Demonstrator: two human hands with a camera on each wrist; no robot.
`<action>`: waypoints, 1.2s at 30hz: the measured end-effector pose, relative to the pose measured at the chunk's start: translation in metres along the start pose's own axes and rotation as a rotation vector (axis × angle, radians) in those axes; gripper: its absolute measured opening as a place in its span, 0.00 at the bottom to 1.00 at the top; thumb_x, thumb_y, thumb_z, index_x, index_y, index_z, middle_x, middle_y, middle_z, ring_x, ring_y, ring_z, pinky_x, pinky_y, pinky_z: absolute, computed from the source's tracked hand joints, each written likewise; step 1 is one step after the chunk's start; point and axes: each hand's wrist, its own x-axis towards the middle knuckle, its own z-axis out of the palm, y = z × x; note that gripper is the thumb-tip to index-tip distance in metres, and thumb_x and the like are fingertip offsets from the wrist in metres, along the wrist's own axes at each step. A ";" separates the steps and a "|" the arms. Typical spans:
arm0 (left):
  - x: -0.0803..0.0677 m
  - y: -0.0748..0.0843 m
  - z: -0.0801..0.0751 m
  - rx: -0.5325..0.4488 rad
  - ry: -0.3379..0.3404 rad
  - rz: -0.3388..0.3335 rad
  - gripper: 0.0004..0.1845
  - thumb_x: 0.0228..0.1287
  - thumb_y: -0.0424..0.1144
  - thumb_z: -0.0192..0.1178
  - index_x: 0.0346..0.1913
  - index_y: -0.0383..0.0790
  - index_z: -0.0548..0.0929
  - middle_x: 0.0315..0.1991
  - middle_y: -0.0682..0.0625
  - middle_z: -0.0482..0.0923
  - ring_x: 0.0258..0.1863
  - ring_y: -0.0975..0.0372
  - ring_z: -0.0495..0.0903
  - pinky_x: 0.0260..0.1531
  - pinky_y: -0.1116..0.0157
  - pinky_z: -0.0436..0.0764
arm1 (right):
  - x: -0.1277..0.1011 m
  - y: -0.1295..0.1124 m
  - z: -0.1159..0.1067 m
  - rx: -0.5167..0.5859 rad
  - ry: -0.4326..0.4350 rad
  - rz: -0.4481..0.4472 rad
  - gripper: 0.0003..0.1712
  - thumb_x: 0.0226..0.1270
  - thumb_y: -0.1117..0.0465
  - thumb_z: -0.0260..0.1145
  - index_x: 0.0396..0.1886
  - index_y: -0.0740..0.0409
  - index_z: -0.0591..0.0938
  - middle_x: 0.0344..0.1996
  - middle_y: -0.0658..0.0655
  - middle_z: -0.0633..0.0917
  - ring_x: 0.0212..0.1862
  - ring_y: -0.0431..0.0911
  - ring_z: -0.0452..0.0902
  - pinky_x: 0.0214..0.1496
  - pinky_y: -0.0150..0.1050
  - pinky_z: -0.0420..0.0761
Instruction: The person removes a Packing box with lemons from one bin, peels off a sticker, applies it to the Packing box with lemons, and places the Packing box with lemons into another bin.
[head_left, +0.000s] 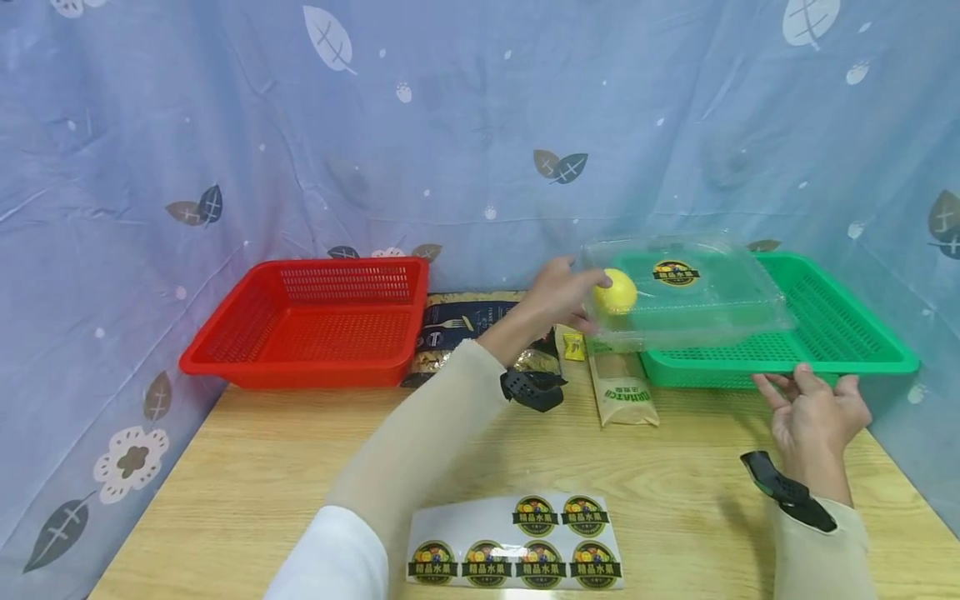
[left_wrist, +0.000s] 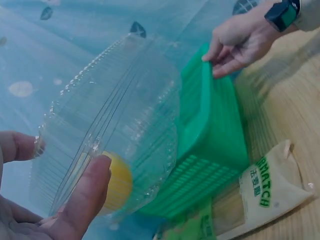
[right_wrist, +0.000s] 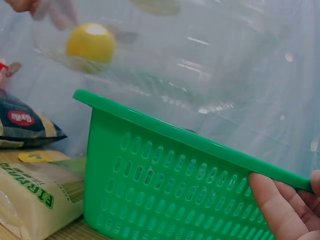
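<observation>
Left hand point(head_left: 558, 296) grips the left end of a clear plastic box point(head_left: 686, 292), thumb and fingers pinching its edge; the box is held up over the green basket point(head_left: 840, 329) at the table's back right corner. A yellow ball point(head_left: 615, 290) sits inside the box at its left end, beside the fingers. A round sticker point(head_left: 675, 272) shows on the box lid. Right hand point(head_left: 813, 412) holds the green basket's near rim, fingertips curled against it. Red basket point(head_left: 315, 329) at back left. Dark pasta bag point(head_left: 457, 329) and tan packet point(head_left: 622, 387) lie between the baskets. Sticker sheet point(head_left: 517, 542) at the table's point(head_left: 225, 483) front edge.
</observation>
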 end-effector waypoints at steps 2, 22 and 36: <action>0.003 0.006 0.008 0.025 0.010 0.008 0.39 0.64 0.42 0.67 0.76 0.44 0.64 0.69 0.43 0.71 0.18 0.51 0.82 0.29 0.54 0.88 | 0.000 -0.001 -0.001 0.003 -0.003 -0.003 0.51 0.78 0.68 0.52 0.75 0.20 0.33 0.77 0.36 0.31 0.33 0.54 0.77 0.57 0.46 0.82; 0.035 0.002 0.073 -0.042 0.044 -0.075 0.43 0.63 0.41 0.69 0.78 0.45 0.60 0.59 0.38 0.77 0.19 0.48 0.85 0.27 0.56 0.87 | -0.003 -0.001 -0.004 -0.033 0.010 -0.032 0.51 0.77 0.67 0.54 0.76 0.21 0.36 0.77 0.36 0.31 0.38 0.52 0.76 0.55 0.46 0.83; 0.045 -0.009 0.099 0.193 0.081 -0.095 0.19 0.66 0.43 0.69 0.53 0.39 0.76 0.59 0.42 0.76 0.15 0.54 0.84 0.19 0.64 0.84 | -0.001 0.001 0.000 -0.010 0.015 -0.023 0.51 0.77 0.68 0.54 0.76 0.21 0.36 0.80 0.42 0.36 0.34 0.52 0.75 0.53 0.47 0.84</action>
